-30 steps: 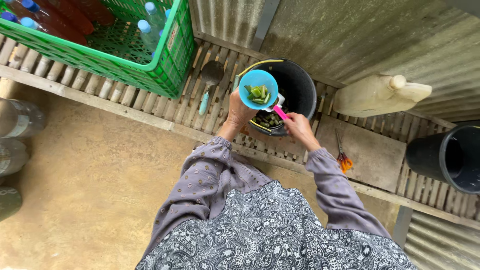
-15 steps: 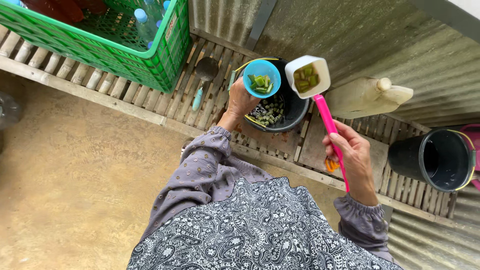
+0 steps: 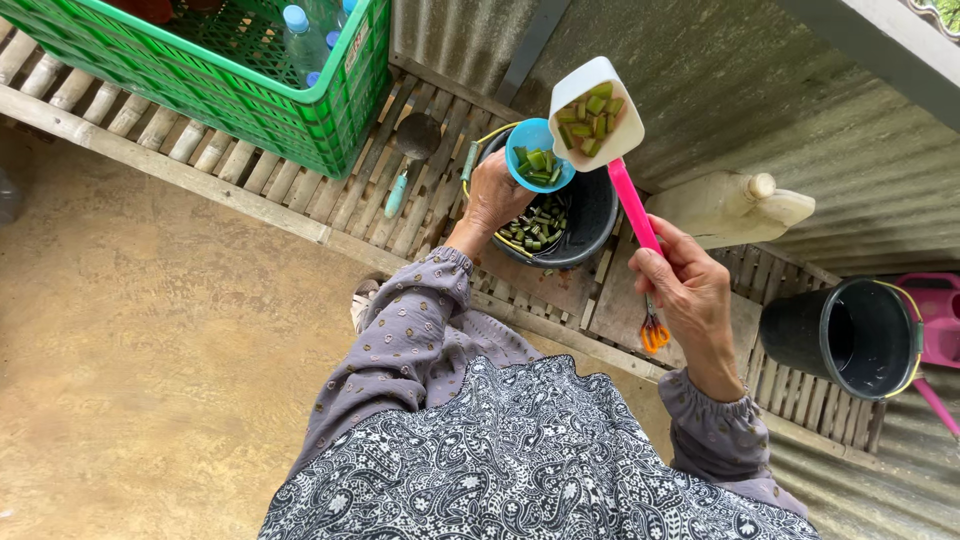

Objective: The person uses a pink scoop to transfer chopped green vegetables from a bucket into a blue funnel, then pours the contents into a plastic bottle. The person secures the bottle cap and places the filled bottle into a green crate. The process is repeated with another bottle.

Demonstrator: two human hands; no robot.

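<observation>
My right hand grips the pink handle of a white scoop, raised above the bench and filled with cut green vegetable pieces. My left hand holds a small blue cup, also with green pieces in it, over the rim of a black bucket. The bucket stands on the slatted wooden bench and holds more green pieces.
A green crate with plastic bottles sits at the bench's left. A dark ladle lies beside the bucket. An orange-handled tool lies on a board, a cream jug behind it. Another black bucket and a pink scoop stand right.
My right hand has lifted the white scoop out of the bucket and up to the right, full of green pieces. My left hand keeps the blue cup over the bucket.
</observation>
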